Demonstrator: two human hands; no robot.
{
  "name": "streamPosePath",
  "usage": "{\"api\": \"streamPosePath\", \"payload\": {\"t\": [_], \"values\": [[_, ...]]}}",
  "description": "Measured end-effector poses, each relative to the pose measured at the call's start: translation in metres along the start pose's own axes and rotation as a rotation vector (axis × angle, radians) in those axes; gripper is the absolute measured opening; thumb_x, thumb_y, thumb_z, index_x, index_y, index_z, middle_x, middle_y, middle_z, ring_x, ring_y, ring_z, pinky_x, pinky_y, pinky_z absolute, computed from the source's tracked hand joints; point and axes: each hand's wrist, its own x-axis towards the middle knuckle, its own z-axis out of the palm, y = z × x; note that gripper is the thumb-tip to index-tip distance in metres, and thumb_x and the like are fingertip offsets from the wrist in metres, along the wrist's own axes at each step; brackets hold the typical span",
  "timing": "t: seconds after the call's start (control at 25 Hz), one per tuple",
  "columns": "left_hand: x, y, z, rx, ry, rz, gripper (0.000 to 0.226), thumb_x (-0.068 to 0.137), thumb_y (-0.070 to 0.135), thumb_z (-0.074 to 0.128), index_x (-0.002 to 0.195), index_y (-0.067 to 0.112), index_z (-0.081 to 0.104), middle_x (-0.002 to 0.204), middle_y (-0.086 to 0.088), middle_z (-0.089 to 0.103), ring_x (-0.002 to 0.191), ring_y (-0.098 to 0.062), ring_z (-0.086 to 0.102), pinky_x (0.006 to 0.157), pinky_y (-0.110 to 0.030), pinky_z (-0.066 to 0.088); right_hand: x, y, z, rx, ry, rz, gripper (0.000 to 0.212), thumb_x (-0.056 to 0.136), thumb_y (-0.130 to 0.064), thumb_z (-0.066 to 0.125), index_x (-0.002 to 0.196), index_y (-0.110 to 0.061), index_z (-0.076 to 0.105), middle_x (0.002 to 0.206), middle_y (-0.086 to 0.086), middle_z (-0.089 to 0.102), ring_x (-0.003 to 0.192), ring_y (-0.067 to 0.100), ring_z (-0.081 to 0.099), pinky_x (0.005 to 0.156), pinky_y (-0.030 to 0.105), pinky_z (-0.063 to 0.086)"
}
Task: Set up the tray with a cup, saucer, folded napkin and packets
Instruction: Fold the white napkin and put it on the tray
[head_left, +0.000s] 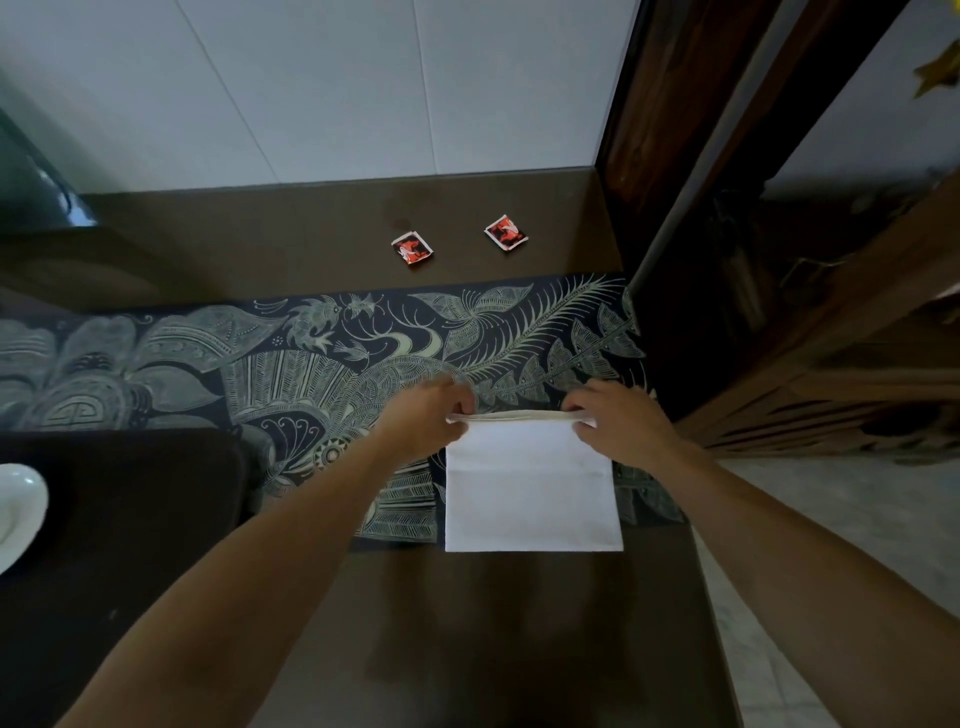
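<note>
On the near right of the surface (467, 623), in the head view, your left hand (423, 415) and right hand (618, 421) each hold a closed grip on the far corners of the white napkin (530, 493), lifting that edge. Uneven pulling could skew the fold, or drag the napkin off the patterned cloth (311, 353). Two red packets (413, 248) lie far off. The tray (130, 519) is dark and indistinct; a white dish (18, 509) is cut off left, and no cup shows.

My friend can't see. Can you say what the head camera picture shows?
Two bare hands, left hand and right hand, pinch the far edge of a white napkin on a patterned cloth. Two red packets lie beyond on the brown table.
</note>
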Motion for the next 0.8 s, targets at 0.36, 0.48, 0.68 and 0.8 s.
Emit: {"api": "streamPosePath", "payload": {"t": [0.36, 0.48, 0.68, 0.8], "values": [[-0.098, 0.022, 0.035, -0.023, 0.224, 0.103, 0.018, 0.073, 0.017, 0.069, 0.09, 0.023, 0.067, 0.094, 0.007, 0.06, 0.079, -0.015, 0.058, 0.054, -0.03, 0.051, -0.092, -0.021, 0.031, 0.056, 0.143, 0.041, 0.023, 0.082, -0.032, 0.074, 0.104, -0.029, 0.069, 0.104, -0.01, 0.063, 0.097, 0.01, 0.055, 0.08, 0.027, 0.043], [-0.117, 0.022, 0.058, -0.006, 0.21, 0.093, 0.019, 0.072, 0.017, 0.072, 0.089, 0.024, 0.067, 0.095, 0.006, 0.061, 0.081, -0.018, 0.06, 0.054, -0.029, 0.048, -0.11, -0.027, 0.055, 0.034, 0.133, 0.08, 0.019, 0.082, -0.031, 0.073, 0.101, -0.029, 0.068, 0.106, -0.011, 0.062, 0.099, 0.009, 0.054, 0.086, 0.027, 0.045], [-0.124, 0.019, 0.076, 0.017, 0.1, 0.03, 0.017, 0.081, 0.023, 0.067, 0.098, 0.023, 0.064, 0.106, 0.003, 0.057, 0.098, -0.019, 0.056, 0.063, -0.029, 0.044, -0.121, -0.032, 0.085, -0.004, 0.087, 0.157, 0.016, 0.087, -0.033, 0.066, 0.103, -0.033, 0.064, 0.106, -0.014, 0.06, 0.103, 0.01, 0.05, 0.088, 0.032, 0.041], [-0.126, 0.019, 0.082, 0.016, 0.083, 0.022, 0.016, 0.084, 0.024, 0.065, 0.1, 0.023, 0.064, 0.107, 0.004, 0.056, 0.099, -0.018, 0.056, 0.062, -0.028, 0.044, -0.124, -0.033, 0.095, -0.074, 0.098, 0.185, 0.017, 0.087, -0.033, 0.066, 0.104, -0.034, 0.065, 0.105, -0.013, 0.061, 0.1, 0.013, 0.051, 0.084, 0.032, 0.039]]}}
